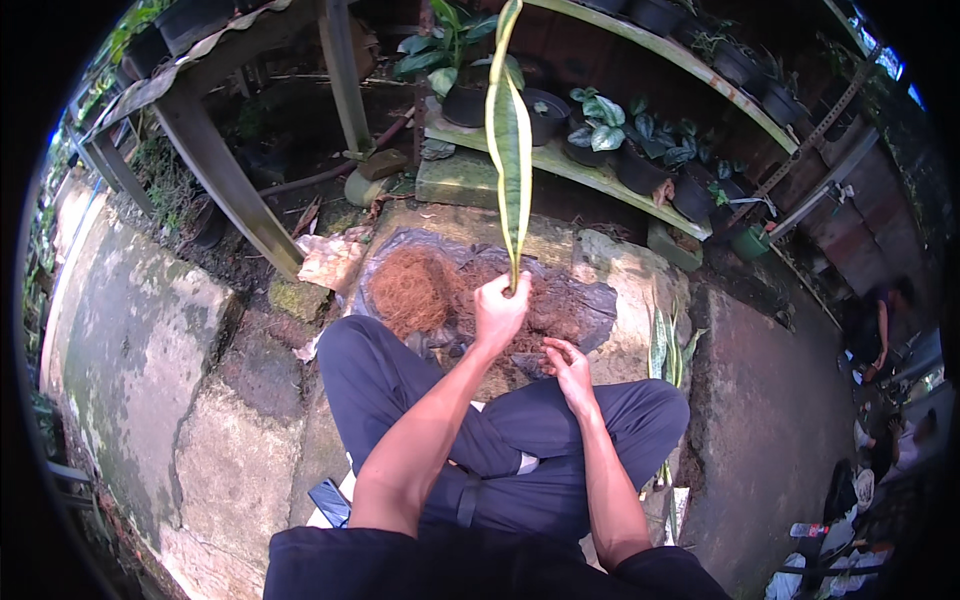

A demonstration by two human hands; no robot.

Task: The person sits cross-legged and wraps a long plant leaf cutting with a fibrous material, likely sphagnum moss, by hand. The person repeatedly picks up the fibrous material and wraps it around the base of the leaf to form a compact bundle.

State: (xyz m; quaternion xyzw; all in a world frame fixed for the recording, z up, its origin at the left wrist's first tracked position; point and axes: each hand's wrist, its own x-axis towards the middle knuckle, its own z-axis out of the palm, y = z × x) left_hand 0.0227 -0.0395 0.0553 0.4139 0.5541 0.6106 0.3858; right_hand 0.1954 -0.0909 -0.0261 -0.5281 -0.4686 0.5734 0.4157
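Note:
My left hand grips a long snake plant leaf by its lower end. The leaf stands upright, green with yellow margins. To the right and nearer my lap, my right hand holds nothing I can see, its fingers loosely bent and apart. Beneath both hands a dark plastic sheet is spread on the paving. On its left part sits a mound of brown coconut fibre. Dark loose soil covers the middle and right of the sheet, partly hidden by my left hand.
More snake plant leaves lie by my right knee. A phone rests at my left hip. Ahead, a mossy plank shelf carries potted plants. A post-legged bench stands front left. People are at far right, near a plastic bottle.

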